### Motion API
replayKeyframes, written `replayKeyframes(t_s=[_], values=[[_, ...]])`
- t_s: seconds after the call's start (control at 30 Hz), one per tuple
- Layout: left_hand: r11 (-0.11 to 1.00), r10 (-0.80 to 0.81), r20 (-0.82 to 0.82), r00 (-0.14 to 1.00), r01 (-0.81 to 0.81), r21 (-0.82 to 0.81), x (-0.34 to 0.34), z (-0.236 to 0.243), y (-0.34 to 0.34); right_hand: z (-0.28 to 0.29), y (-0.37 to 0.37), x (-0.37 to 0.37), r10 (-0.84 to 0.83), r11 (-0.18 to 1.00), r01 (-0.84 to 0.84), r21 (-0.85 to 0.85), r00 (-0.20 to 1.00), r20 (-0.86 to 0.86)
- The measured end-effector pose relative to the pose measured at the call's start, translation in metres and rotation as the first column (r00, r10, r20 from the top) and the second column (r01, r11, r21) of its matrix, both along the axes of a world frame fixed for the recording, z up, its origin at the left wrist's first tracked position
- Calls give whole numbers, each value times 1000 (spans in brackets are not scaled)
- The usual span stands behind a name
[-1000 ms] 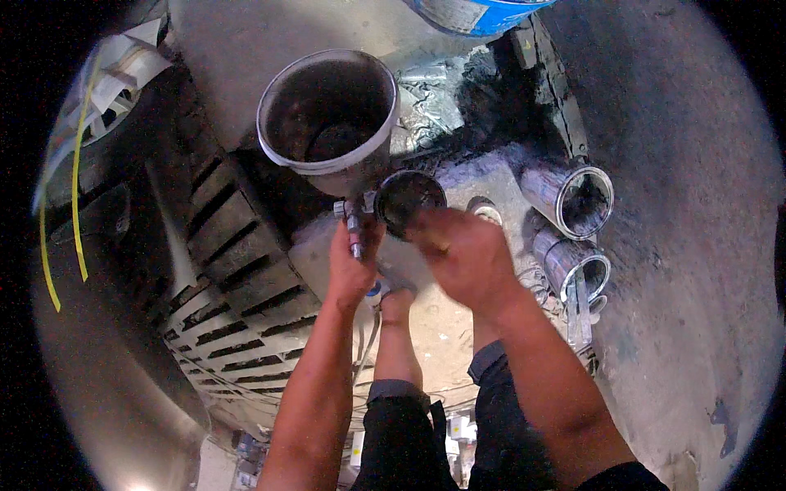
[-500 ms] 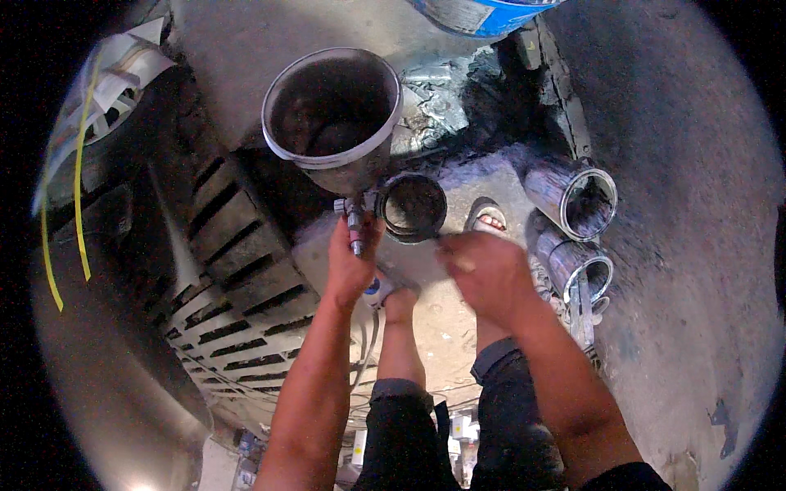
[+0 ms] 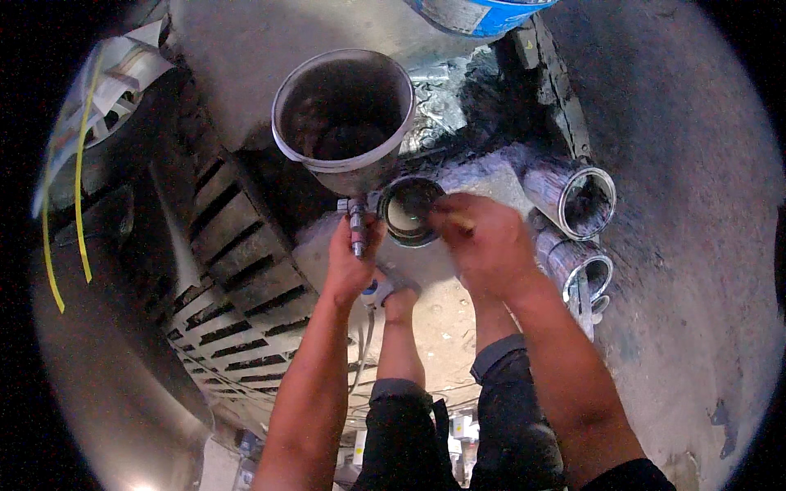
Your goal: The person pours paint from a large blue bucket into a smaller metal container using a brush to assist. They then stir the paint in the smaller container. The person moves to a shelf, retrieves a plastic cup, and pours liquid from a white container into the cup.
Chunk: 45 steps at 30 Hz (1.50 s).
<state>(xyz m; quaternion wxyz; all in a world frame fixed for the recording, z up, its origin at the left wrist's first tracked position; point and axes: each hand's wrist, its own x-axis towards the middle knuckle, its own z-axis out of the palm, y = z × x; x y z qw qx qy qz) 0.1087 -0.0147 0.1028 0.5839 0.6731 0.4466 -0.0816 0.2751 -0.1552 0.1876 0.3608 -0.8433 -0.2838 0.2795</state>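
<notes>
My left hand [image 3: 354,258] is closed round the handle of a spray gun [image 3: 357,225]. Its metal knobs face me, and a thin hose hangs below the grip. Above the gun, a large cup [image 3: 342,169] with a pale rim seems to taper down into it. The cup's top is uncovered and its inside dark. Beside the gun lies a dark round can or lid [image 3: 409,245], with a paler patch inside. My right hand [image 3: 490,245] is at its right edge, fingertips pinched together and slightly blurred. What those fingers hold is hidden.
Two silvery tins [image 3: 565,192] lie on their sides to the right, beside a flat stick [image 3: 583,307]. A blue bucket [image 3: 475,16] is at the far edge. Left are a slatted pallet [image 3: 233,278], a curved dark panel [image 3: 106,360] and yellow tape strips [image 3: 82,213].
The large cup has tilted slightly to the right. My right hand has moved up and left to the round thing's edge, now covering my right foot. A paler patch now shows inside the round thing.
</notes>
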Motion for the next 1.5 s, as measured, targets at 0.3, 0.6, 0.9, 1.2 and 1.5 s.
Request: replayKeyframes(t_s=[0.3,0.6,0.9,1.2,1.5], values=[[999,-11,22,1000,12,-38,-5,-13,1,-10,-8,5,-13,999,14,44,1000,-8],[997,43,-32,999,-45,-65,9,0,-1,-21,-22,10,192,976,-194,95,981,34],[1000,2,8,1000,-2,4,11,1,-1,-16,-21,-3,14,1000,-13,12,999,-39],[1000,-3,33,999,2,23,9,-2,1,-16,-26,-9,-168,985,171,6,977,-132],[1000,21,70,997,-19,-20,5,-8,4,-19,-22,-3,-109,994,109,2,992,-62]])
